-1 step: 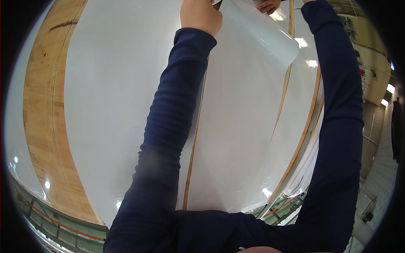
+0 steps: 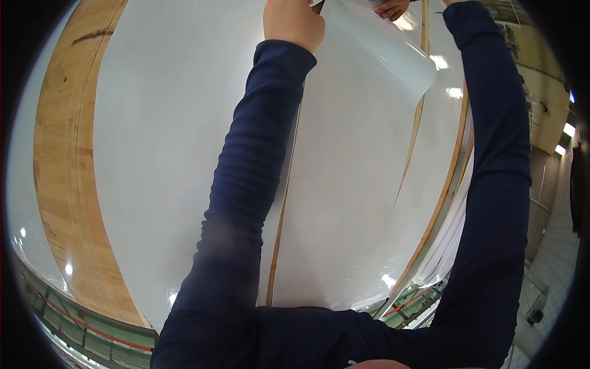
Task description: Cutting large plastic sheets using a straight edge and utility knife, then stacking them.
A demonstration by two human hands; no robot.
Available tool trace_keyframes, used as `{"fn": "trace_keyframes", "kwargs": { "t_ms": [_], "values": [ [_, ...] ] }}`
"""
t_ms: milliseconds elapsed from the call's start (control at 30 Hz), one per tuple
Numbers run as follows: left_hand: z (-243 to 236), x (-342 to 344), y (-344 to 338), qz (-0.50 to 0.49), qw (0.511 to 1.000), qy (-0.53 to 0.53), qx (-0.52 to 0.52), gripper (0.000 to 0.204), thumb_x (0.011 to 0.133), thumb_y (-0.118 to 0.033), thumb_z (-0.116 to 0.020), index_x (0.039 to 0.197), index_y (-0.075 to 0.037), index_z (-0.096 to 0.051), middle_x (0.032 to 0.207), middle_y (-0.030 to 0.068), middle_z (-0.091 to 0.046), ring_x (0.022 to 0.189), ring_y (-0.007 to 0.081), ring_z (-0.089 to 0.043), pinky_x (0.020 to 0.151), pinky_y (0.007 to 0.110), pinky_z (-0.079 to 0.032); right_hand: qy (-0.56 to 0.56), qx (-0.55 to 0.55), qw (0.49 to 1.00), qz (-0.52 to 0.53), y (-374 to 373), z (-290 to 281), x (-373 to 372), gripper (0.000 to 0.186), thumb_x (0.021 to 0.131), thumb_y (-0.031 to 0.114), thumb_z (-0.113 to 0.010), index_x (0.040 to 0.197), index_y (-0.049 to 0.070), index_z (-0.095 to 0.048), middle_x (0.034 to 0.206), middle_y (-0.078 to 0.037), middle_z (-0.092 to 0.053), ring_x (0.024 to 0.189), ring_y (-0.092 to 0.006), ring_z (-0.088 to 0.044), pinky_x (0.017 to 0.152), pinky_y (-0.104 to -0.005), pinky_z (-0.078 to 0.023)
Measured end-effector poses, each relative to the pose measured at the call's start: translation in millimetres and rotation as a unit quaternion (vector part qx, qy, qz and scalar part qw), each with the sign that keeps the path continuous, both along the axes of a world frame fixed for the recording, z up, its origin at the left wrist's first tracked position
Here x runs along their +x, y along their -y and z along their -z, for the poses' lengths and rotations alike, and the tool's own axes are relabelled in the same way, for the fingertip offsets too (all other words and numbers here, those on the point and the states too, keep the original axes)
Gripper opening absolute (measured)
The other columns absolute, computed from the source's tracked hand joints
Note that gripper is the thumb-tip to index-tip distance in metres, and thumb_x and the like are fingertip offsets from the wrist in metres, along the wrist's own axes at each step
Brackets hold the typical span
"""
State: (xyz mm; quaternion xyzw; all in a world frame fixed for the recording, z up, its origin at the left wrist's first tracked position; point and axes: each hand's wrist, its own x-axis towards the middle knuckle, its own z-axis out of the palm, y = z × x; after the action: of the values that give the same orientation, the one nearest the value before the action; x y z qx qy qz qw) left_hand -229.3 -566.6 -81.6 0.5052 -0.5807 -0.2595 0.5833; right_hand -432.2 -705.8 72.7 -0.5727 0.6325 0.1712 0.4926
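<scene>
My left hand (image 2: 295, 23) is at the top edge, above the seam between two glossy white sheets. It looks closed, but the frame cuts off most of its fingers and whatever they hold. Beside it shows a small dark edge (image 2: 318, 7). The right-hand white sheet (image 2: 350, 184) has its far part rolled back in a curl (image 2: 399, 64). Of my right hand (image 2: 452, 2), only a sliver at the wrist shows; the rest is out of frame. Another hand (image 2: 392, 8) with bent fingers touches the curl at the top; whose it is, I cannot tell.
The left-hand white sheet (image 2: 166, 135) lies flat beside a wide bare wooden strip (image 2: 67, 166). Narrow wood shows in the seam (image 2: 279, 240) and in a tapering gap (image 2: 410, 147). White folded material (image 2: 445, 246) hangs past the right edge. A red-and-green frame (image 2: 86, 332) stands lower left.
My right forearm and wrist have shifted very slightly to the right. My left hand and the sheets look almost unmoved.
</scene>
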Motion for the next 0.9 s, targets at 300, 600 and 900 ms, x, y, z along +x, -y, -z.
{"fn": "trace_keyframes", "kwargs": {
  "t_ms": [300,600,900],
  "values": [
    [-6.4,2.1,-2.1,0.006,1.0,-0.012,0.026,0.018,0.077,0.007,-0.068,0.089,-0.002,-0.056,0.082,0.0172,-0.058,0.08,0.0367,-0.06,0.072,0.043,-0.048,-0.014,-0.025,0.999,0.031,-20.0,5.0,17.7,0.04,0.101,0.021,-0.061,0.135,0.003,-0.062,0.102,-0.003,-0.071,0.077,-0.0103,-0.063,0.062,-0.0263,-0.051],
    [5.1,10.6,-5.7,0.088,0.985,0.111,0.097,0.041,0.085,-0.008,-0.073,0.122,-0.009,-0.056,0.112,0.0185,-0.059,0.106,0.0348,-0.059,0.093,0.043,-0.05,-0.064,-0.173,0.982,0.047,-81.2,-46.5,-7.8,0.043,0.099,0.021,-0.061,0.137,0.003,-0.061,0.1,-0.01,-0.073,0.083,-0.018,-0.068,0.07,-0.0288,-0.054],
    [-122.5,44.6,-88.3,0.056,0.979,-0.112,-0.162,0.032,0.091,0.001,-0.065,0.123,0.002,-0.06,0.114,0.0141,-0.067,0.106,0.025,-0.066,0.097,0.041,-0.051,-0.045,-0.385,0.832,0.398,-542.8,24.1,-63.6,0.021,0.101,0.019,-0.059,0.117,0.007,-0.059,0.073,-0.003,-0.063,0.053,-0.01,-0.055,0.052,-0.0284,-0.045]
  ]
}}
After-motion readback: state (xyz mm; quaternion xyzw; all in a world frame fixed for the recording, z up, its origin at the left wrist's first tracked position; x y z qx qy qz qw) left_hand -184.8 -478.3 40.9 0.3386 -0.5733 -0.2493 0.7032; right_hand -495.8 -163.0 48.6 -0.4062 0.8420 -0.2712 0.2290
